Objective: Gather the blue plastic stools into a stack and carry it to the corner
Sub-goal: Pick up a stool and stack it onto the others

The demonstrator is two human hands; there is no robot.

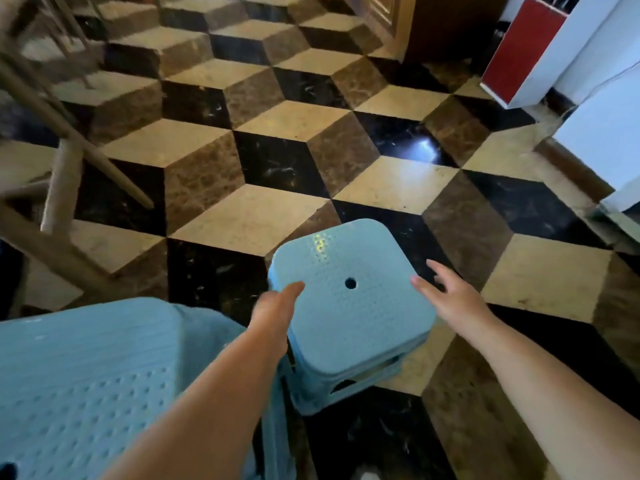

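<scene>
Stack of blue stools (349, 306): on the patterned floor (277, 133), centre foreground, seats nested. Left hand (273, 306): fingers spread, grip apart, at the stack's left edge. Right hand (450, 299): grip apart, at its right edge. Second blue stool (86, 375): lower left, close by.

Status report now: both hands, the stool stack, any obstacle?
Left hand open at stack edge, right hand open beside. Stool stack on floor. Another blue stool near left.
</scene>
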